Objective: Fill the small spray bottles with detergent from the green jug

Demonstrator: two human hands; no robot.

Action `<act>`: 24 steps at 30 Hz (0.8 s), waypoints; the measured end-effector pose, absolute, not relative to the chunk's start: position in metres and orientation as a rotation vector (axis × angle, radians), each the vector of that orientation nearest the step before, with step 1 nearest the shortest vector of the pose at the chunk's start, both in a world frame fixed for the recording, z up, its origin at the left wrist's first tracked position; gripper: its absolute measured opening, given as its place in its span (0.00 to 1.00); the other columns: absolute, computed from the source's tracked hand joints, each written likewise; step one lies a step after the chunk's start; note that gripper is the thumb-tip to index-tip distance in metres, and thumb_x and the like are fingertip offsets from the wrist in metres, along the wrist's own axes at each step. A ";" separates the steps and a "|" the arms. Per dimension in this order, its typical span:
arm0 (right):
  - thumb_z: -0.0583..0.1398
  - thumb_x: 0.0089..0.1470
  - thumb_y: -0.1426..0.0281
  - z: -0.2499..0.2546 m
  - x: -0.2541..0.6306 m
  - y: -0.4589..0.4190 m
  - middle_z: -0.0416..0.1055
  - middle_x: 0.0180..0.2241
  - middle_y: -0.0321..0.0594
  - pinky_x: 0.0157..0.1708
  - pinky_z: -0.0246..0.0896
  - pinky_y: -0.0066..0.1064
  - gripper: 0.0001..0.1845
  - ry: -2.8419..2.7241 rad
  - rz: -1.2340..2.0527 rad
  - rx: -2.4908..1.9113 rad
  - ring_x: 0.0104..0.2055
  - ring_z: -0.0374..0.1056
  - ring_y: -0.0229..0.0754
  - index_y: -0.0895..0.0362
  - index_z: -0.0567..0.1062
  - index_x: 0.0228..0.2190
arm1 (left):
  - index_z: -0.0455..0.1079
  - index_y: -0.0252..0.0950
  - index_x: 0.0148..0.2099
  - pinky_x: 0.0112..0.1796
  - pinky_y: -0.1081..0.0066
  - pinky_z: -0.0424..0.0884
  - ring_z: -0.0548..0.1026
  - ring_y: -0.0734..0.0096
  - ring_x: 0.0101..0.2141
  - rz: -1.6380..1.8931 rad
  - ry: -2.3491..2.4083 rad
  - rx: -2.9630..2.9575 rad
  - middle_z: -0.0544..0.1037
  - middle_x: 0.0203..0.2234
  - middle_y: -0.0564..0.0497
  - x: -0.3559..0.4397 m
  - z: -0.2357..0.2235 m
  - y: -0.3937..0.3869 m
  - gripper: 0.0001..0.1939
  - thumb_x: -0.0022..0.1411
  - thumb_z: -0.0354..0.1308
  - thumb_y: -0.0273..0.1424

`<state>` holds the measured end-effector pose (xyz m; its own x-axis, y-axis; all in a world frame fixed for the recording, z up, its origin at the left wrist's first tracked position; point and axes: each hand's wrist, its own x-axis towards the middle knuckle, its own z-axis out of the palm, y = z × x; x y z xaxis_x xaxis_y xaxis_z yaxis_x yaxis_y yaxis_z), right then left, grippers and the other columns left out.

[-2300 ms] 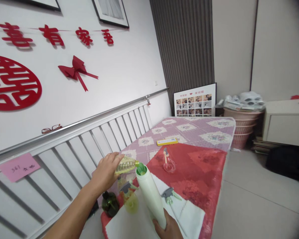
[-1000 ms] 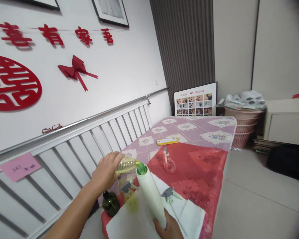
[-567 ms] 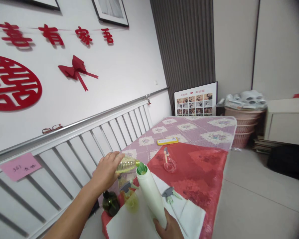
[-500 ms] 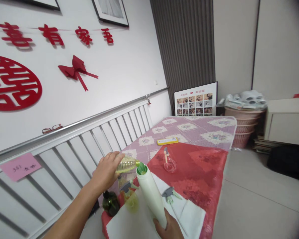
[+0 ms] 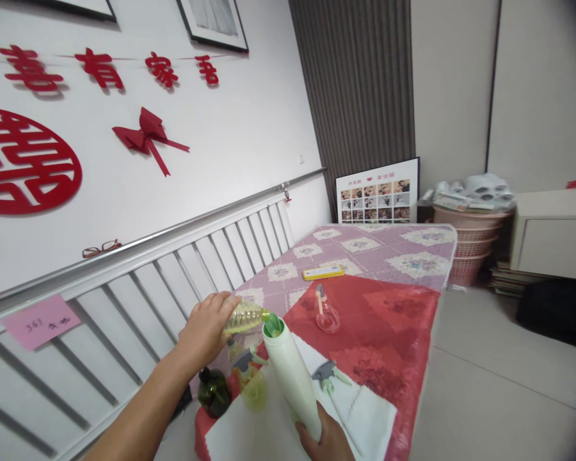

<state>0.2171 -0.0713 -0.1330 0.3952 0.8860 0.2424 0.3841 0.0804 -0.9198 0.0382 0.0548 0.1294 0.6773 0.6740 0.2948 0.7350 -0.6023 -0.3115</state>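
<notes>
My left hand (image 5: 210, 323) is closed around a clear ribbed plastic bottle (image 5: 244, 317) of yellowish liquid, tipped sideways with its neck at the mouth of a pale green bottle (image 5: 292, 378). That pale green bottle leans, its top open, and my right hand (image 5: 324, 435) grips it near the bottom. A grey and green spray head (image 5: 329, 374) with a thin tube lies on the white cloth (image 5: 374, 410) to the right. Behind the pale bottle stands a yellow spray bottle (image 5: 253, 387). Beside it on the left is a dark green bottle (image 5: 214, 392).
Farther up the red cloth (image 5: 388, 333) is a clear pink spray bottle (image 5: 327, 317). A yellow case (image 5: 323, 273) lies behind it on the patterned tablecloth (image 5: 360, 244). A white railing (image 5: 173, 285) runs along the left; pink baskets (image 5: 465, 246) stand beyond the table's right edge.
Almost nothing differs. Both hands keep their holds, and the tipped bottle stays at the pale green bottle's mouth.
</notes>
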 end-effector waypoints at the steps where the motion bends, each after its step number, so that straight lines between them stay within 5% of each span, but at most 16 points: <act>1: 0.59 0.46 0.65 -0.134 0.217 -0.071 0.81 0.37 0.42 0.40 0.70 0.30 0.19 -1.199 0.567 -1.496 0.40 0.76 0.48 0.55 0.78 0.41 | 0.54 0.46 0.62 0.52 0.57 0.61 0.61 0.55 0.56 -0.206 -1.103 -2.484 0.62 0.59 0.45 0.039 0.130 0.054 0.35 0.54 0.59 0.26; 24: 0.59 0.47 0.64 -0.141 0.218 -0.070 0.80 0.38 0.44 0.43 0.69 0.34 0.21 -1.192 0.596 -1.481 0.41 0.76 0.51 0.56 0.77 0.43 | 0.54 0.46 0.62 0.51 0.56 0.62 0.61 0.54 0.56 -0.199 -1.080 -2.469 0.62 0.59 0.45 0.040 0.132 0.053 0.35 0.54 0.58 0.25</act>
<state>0.2182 -0.0699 -0.1408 0.3692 0.8998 0.2325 0.3540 0.0951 -0.9304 0.0400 0.0528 0.1320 0.6856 0.6641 0.2981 0.7268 -0.6011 -0.3323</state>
